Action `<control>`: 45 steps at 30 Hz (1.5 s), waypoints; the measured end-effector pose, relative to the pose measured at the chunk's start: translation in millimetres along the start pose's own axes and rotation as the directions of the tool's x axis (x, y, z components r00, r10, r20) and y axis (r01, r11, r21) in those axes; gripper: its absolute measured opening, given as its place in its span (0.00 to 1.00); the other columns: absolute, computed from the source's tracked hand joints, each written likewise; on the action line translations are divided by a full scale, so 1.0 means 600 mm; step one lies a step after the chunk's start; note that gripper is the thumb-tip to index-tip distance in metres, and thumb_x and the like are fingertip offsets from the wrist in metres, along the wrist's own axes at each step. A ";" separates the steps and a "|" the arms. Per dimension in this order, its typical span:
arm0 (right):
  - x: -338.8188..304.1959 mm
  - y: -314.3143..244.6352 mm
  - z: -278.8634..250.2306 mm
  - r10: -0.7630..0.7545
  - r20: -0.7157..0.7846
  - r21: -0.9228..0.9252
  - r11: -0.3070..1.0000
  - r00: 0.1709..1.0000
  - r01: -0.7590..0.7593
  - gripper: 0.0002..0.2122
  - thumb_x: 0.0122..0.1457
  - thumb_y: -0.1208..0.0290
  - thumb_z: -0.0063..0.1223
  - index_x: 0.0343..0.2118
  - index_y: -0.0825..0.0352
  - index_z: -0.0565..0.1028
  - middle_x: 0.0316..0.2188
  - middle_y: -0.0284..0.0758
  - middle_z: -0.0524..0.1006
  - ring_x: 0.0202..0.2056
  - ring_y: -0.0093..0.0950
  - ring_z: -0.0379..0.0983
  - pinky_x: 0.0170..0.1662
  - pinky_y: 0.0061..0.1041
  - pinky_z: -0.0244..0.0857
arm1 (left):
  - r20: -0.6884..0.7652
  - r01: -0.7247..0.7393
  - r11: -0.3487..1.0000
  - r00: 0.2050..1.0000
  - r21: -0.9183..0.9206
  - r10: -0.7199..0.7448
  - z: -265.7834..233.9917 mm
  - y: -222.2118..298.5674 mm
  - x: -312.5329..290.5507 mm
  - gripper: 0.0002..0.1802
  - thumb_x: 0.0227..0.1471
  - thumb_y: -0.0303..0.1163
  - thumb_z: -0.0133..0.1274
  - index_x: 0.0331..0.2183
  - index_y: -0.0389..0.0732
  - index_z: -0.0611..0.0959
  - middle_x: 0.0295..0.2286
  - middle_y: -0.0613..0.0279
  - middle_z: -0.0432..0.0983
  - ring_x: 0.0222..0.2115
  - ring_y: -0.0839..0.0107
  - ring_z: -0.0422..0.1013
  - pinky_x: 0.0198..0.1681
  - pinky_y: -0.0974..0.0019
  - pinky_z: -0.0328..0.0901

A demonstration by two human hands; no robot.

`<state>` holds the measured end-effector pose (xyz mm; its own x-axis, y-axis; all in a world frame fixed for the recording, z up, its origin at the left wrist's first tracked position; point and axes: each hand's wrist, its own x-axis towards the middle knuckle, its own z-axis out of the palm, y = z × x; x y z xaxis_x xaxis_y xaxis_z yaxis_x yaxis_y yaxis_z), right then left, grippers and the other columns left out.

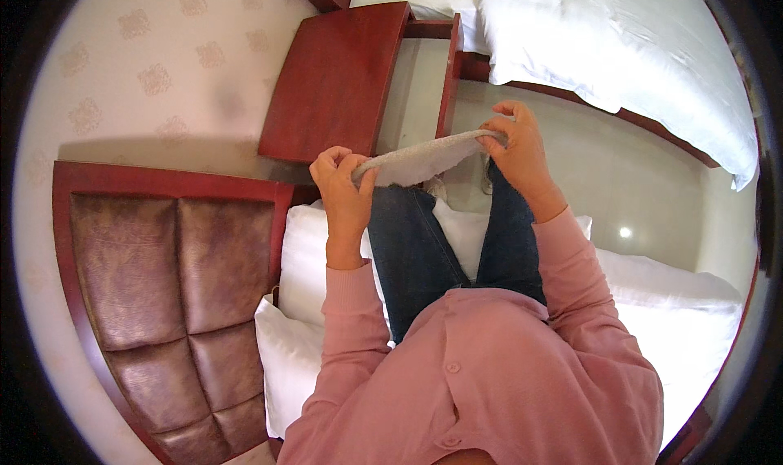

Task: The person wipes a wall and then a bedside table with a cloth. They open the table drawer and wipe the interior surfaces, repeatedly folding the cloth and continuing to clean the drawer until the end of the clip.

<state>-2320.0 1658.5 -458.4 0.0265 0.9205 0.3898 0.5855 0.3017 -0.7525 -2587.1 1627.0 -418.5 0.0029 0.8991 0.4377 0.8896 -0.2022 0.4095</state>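
Note:
A light grey cloth (424, 160), perhaps a small towel, is stretched between my two hands above my knees. My left hand (342, 183) pinches its left end between thumb and fingers. At the other end, slightly higher in the view, my right hand (519, 151) grips the cloth's edge with thumb and forefinger. The upper edge runs almost straight from hand to hand, while the rest hangs below it. Both hands are clear of the furniture. My legs in dark jeans (416, 249) show beneath the cloth.
Ahead stands a red-brown nightstand (334, 81), its drawer (449, 77) pulled out. A second bed with white bedding (603, 33) lies at the far right. I sit on a bed with white pillows (285, 367), beside a padded brown headboard (130, 269). Shiny tile floor (636, 171) lies between the beds.

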 end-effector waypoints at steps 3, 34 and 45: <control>0.004 0.012 -0.001 0.003 0.045 0.149 0.989 0.999 -0.010 0.10 0.46 0.72 0.63 0.32 0.67 0.79 0.39 0.39 0.74 0.43 0.36 0.70 0.46 0.32 0.65 | 0.045 0.052 0.984 0.998 -0.173 -0.044 -0.001 -0.011 0.005 0.09 0.43 0.27 0.62 0.30 0.37 0.81 0.35 0.57 0.72 0.38 0.64 0.67 0.42 0.62 0.63; -0.004 -0.042 0.018 0.036 0.526 0.616 0.673 0.850 -0.410 0.19 0.57 0.64 0.57 0.48 0.69 0.72 0.36 0.31 0.75 0.35 0.18 0.69 0.40 0.17 0.65 | 0.447 0.430 0.440 0.892 -0.788 -0.069 0.041 0.102 -0.007 0.15 0.59 0.32 0.50 0.44 0.33 0.78 0.37 0.58 0.77 0.35 0.74 0.72 0.41 0.72 0.67; -0.001 -0.018 0.007 0.135 0.682 0.731 -0.096 0.719 -0.675 0.15 0.56 0.77 0.46 0.48 0.71 0.72 0.39 0.36 0.77 0.36 0.23 0.75 0.40 0.22 0.71 | 0.559 0.563 0.241 0.824 -0.791 -0.089 0.057 0.037 -0.011 0.29 0.52 0.35 0.60 0.52 0.34 0.71 0.46 0.56 0.71 0.46 0.73 0.67 0.47 0.69 0.64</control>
<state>-2330.0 1655.5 -452.8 -0.4544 0.8719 -0.1828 -0.6671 -0.4690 -0.5789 -2552.0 1629.8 -439.6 0.1781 0.9762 -0.1235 -0.1448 0.1502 0.9780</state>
